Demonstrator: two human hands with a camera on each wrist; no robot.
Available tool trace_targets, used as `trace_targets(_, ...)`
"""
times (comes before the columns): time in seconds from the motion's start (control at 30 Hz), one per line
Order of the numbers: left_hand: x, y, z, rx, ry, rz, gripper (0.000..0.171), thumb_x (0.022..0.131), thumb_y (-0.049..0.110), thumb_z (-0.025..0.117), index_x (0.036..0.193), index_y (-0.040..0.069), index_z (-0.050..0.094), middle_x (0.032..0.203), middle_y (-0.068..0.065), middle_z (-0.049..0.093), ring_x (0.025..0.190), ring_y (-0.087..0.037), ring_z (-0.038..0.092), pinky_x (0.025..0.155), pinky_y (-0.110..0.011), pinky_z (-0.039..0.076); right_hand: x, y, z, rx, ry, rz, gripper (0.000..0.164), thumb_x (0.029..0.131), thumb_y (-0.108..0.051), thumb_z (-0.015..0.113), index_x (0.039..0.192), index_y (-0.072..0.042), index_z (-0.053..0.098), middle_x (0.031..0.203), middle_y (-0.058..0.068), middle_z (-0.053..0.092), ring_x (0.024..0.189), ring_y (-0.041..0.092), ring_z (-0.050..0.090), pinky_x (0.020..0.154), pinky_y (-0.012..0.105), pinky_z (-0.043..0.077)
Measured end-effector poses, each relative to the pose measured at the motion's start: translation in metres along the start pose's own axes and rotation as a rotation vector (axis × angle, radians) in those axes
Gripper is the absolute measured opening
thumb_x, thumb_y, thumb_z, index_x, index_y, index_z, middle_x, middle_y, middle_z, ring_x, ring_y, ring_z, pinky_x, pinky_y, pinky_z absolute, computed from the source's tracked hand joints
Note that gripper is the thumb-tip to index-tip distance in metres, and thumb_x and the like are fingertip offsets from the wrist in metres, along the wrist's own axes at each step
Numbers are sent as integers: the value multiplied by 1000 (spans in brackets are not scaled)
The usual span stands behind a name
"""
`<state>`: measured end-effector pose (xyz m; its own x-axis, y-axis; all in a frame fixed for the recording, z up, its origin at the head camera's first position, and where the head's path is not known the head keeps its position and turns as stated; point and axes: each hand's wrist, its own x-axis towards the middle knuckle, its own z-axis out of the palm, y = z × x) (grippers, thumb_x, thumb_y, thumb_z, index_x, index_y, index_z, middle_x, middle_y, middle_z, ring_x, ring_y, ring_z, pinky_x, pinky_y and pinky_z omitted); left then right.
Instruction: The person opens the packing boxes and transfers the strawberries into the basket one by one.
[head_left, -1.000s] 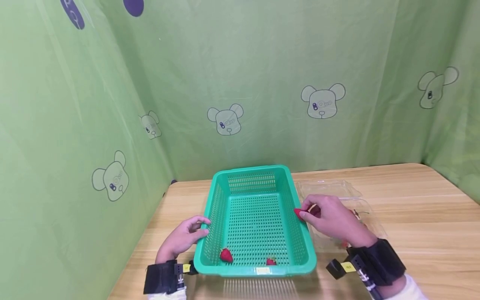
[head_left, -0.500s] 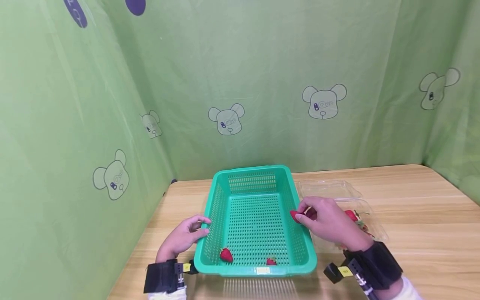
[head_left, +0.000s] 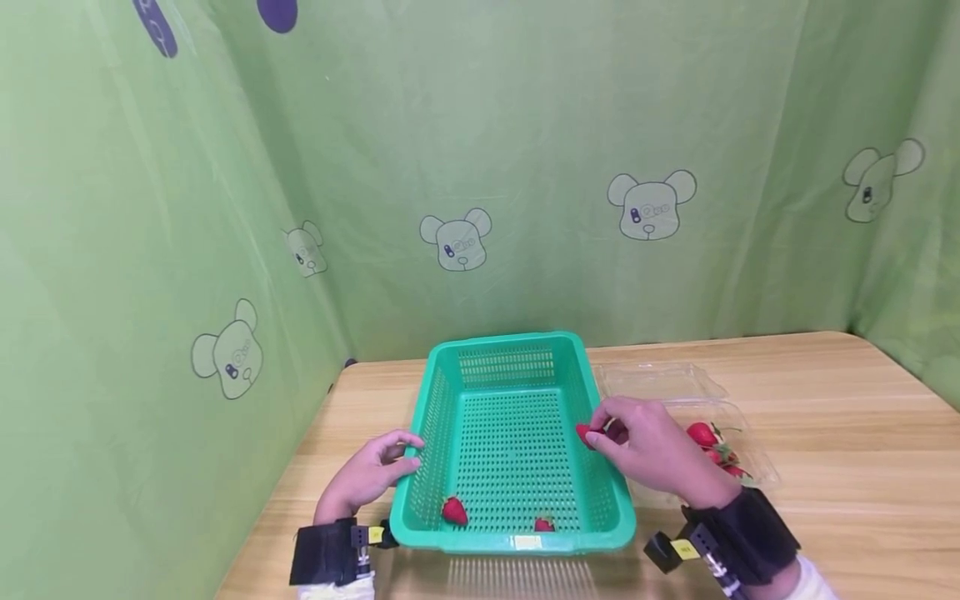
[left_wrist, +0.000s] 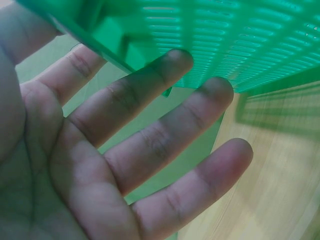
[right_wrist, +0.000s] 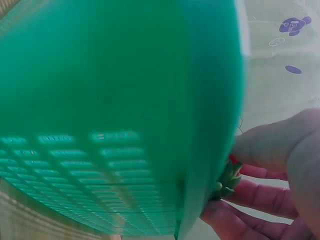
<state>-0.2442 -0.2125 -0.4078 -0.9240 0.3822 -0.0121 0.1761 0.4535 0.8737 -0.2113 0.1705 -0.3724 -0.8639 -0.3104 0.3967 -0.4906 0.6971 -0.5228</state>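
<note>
My right hand (head_left: 651, 446) pinches a red strawberry (head_left: 586, 435) at the right rim of a green plastic basket (head_left: 512, 542). The strawberry's tip points into the basket, and its green leaves (right_wrist: 229, 180) show between the fingertips in the right wrist view. My left hand (head_left: 367, 475) holds the basket's left rim, with thumb and forefinger over the edge; the other fingers (left_wrist: 155, 140) stretch out along the outer wall in the left wrist view. Two strawberries lie on the basket's floor near the front, one at left (head_left: 453, 511) and one at right of centre (head_left: 544, 524).
Right of the basket, partly behind my right hand, sits a clear plastic box (head_left: 757, 454) with several strawberries (head_left: 703, 433). Its clear lid (head_left: 660, 381) lies folded back behind it. A wooden table (head_left: 840, 408) carries everything, and a green curtain (head_left: 525, 275) surrounds it.
My right hand has moved left and slightly toward me, carrying the strawberry from over the rim to just inside it. More strawberries in the box show now. My left hand stays put.
</note>
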Motion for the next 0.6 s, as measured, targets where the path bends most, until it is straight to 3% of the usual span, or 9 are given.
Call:
trace_targets(0.4, -2, 9, 1, -23, -5, -3, 26, 94, 16, 59, 117, 6, 57, 126, -25, 57, 108, -35, 58, 87, -53, 50, 0, 0, 8, -19, 32, -30, 12, 82, -13, 73, 81, -17, 62, 77, -6, 63, 66, 6, 57, 59, 25, 55)
trace_targets(0.6, 0, 0, -1, -10, 2, -12, 26, 93, 20, 61, 116, 9, 58, 127, -23, 58, 109, -34, 58, 86, -51, 50, 1, 0, 10, -23, 59, -72, 13, 81, -12, 74, 81, -18, 62, 76, -7, 62, 66, 5, 57, 59, 24, 55)
